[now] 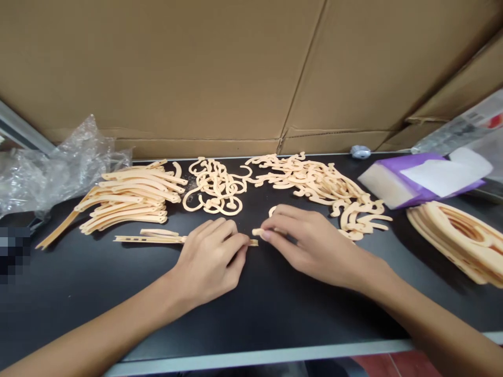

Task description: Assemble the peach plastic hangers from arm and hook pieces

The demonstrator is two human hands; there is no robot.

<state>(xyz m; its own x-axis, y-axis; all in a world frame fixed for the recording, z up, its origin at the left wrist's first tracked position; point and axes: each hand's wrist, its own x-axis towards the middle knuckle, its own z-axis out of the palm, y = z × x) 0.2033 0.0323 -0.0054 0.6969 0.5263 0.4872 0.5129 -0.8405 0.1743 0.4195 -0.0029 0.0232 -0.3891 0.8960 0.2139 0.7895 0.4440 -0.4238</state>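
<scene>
My left hand [212,256] is closed around a long, narrow cream-coloured strip with slots [151,239], whose ends stick out on both sides of the fingers. Just behind that strip's left part lies a slim curved piece [157,232]. Between thumb and fingers, my right hand [310,246] pinches a small curved cream piece [257,232]; its rounded end is close to the strip's right end. Whether the two touch, I cannot tell. Much of the small piece is hidden by the fingers.
Behind my hands lie piles of long curved strips [131,193], curled pieces [218,186] and S-shaped pieces [314,178]. At right are stacked frame-like parts [463,235] and a purple tissue pack [424,162]. Clear plastic wrap [74,167] sits left; cardboard [176,73] stands behind the black table [275,319].
</scene>
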